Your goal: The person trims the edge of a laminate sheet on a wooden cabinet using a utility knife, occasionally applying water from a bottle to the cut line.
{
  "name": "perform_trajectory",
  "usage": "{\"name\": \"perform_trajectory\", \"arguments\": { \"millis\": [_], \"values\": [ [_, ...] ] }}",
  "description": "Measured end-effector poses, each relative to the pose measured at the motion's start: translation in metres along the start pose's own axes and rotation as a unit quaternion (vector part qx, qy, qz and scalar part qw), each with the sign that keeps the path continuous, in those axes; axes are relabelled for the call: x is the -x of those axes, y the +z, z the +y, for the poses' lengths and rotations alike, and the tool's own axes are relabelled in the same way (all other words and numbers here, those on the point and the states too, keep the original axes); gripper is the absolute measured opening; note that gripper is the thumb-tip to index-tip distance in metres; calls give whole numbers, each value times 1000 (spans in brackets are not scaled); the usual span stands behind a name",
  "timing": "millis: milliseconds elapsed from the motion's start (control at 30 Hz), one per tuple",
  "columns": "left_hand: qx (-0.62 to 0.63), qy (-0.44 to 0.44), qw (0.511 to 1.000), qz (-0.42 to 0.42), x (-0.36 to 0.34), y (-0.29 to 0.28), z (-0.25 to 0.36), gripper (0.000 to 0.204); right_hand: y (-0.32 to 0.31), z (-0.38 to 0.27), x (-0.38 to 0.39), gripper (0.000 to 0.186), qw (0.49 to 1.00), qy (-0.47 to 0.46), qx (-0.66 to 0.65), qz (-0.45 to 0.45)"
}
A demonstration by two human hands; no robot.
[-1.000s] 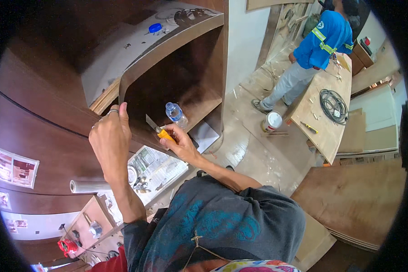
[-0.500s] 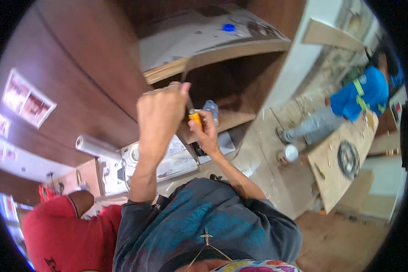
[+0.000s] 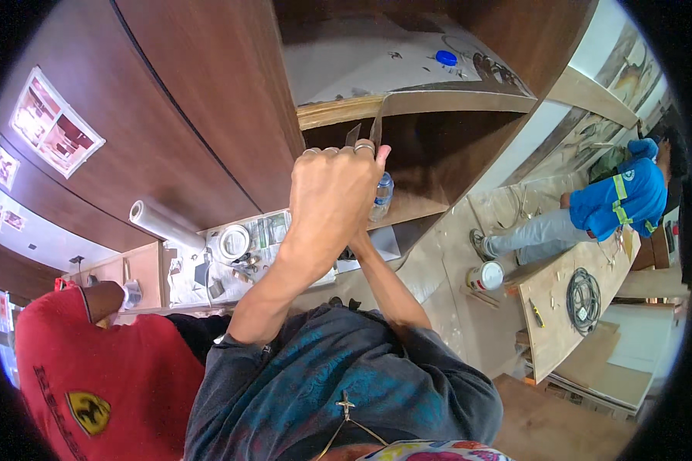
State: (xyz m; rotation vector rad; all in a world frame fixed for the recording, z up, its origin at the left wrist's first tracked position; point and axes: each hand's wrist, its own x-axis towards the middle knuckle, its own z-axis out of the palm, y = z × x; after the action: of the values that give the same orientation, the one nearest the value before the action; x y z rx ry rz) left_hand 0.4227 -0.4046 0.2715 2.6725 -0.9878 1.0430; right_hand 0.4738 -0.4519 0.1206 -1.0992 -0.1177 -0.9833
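Note:
My left hand (image 3: 332, 203) is closed in a fist, a ring on one finger, at the front of a brown cabinet. From its grip a thin edging strip (image 3: 377, 119) rises and bends along the front of the shelf (image 3: 338, 113), whose left end shows bare pale wood. My right hand (image 3: 358, 240) is mostly hidden behind the left, fingers out of sight. A pointed metal blade (image 3: 353, 135) sticks up above my left knuckles; its yellow handle, seen in my right hand earlier, is hidden. Just right of my fist, a clear plastic bottle (image 3: 383, 197) stands on the lower shelf.
A blue cap (image 3: 446, 58) lies on the upper shelf. Left: a person in red (image 3: 115, 369), a plastic roll (image 3: 165, 224) and a tape roll (image 3: 233, 243). Right: a person in blue (image 3: 619, 200), a paint can (image 3: 485, 276) and a board (image 3: 553, 338) bearing coiled cable (image 3: 584, 300).
The view has shifted left, so the cabinet appears further right. My right hand has gone behind my left, hiding the yellow handle. The edging strip now bends sharply down into my left fist.

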Motion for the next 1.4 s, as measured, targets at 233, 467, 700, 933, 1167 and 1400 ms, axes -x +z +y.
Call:
{"name": "perform_trajectory", "arguments": {
  "millis": [233, 467, 700, 933, 1167, 1400],
  "values": [
    [-5, -12, 1000, 6, -1, 5, 4, 36, 1, -9, -14, 33, 984, 120, -123, -37],
    [31, -15, 999, 34, 1, 6, -1, 36, 8, 2, -13, 21, 999, 2, -13, 41],
    [48, -2, 998, -44, -4, -10, 4, 41, 1, 7, -18, 24, 994, -28, 68, 79],
    [81, -19, 995, -50, -1, -3, -7, 44, -15, 14, -17, 32, 994, -44, 67, 72],
    [77, -12, 996, -43, -3, -6, -2, 47, -42, 9, -12, 35, 986, -71, 141, 61],
    [76, -27, 996, -38, -1, -9, 0, 44, -50, -5, -12, 33, 985, -50, 165, 18]
  ]
}}
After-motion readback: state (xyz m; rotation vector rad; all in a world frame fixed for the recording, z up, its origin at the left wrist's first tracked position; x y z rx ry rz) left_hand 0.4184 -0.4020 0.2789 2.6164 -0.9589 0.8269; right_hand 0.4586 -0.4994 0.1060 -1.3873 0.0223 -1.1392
